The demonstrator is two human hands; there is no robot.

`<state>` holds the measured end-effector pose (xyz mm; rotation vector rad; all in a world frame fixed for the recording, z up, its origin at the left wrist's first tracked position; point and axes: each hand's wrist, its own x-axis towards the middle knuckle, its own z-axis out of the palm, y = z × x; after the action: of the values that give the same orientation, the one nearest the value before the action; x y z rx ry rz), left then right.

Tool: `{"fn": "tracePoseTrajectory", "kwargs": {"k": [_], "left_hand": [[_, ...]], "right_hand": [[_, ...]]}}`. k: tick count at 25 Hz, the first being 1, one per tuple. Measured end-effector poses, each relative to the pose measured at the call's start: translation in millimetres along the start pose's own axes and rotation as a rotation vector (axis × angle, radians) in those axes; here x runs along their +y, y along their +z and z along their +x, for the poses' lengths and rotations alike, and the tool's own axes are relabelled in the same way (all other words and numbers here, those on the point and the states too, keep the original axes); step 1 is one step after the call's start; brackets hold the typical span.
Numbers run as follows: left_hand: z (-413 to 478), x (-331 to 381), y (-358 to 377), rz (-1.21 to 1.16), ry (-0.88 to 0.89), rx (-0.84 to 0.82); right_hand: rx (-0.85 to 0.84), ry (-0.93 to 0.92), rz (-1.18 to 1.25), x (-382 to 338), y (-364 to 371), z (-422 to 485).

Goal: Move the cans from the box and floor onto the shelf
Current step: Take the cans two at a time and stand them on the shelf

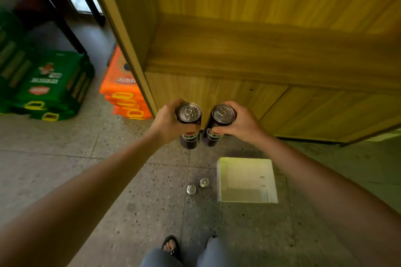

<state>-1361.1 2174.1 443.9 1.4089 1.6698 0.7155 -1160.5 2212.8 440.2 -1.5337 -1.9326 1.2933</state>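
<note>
My left hand [168,122] grips a tall dark can [189,115] with a silver top, held upright. My right hand [240,122] grips a second dark can [221,118], tilted slightly, right beside the first. Both cans hover in front of the wooden shelf unit, just below its shelf board [260,54]. On the floor below stand two more cans [191,189] [204,182], close together. To their right sits a white box [247,180], open at the top, with no cans visible inside.
The shelf unit's lower wooden panel [238,97] faces me. Green crates [50,84] are stacked at the left and orange packs [123,91] lean beside the shelf's side. My feet and knees [171,247] show at the bottom on the speckled floor.
</note>
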Motion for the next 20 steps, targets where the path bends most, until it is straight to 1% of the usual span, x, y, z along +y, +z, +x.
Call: {"fn": "tracePoseTrajectory", "kwargs": {"k": [5, 7, 9, 14, 17, 20], "left_hand": [[-29, 153, -81, -0.038, 0.116, 0.017], [-37, 208, -100, -0.041, 0.177, 0.003], [-40, 256, -111, -0.048, 0.237, -0.014], [-33, 364, -107, -0.056, 0.387, -0.042], [-16, 421, -94, -0.051, 0.424, -0.028], [15, 468, -73, -0.091, 0.433, -0.013]], "right_hand": [[0.085, 0.01, 0.109, -131, -107, -54], [0.157, 0.029, 0.154, -171, -146, -75], [0.239, 0.031, 0.149, -202, -181, -91], [0.424, -0.049, 0.113, -251, -267, -123], [0.52, -0.073, 0.137, -260, -320, -124], [0.576, -0.108, 0.159, -256, -375, -114]]}}
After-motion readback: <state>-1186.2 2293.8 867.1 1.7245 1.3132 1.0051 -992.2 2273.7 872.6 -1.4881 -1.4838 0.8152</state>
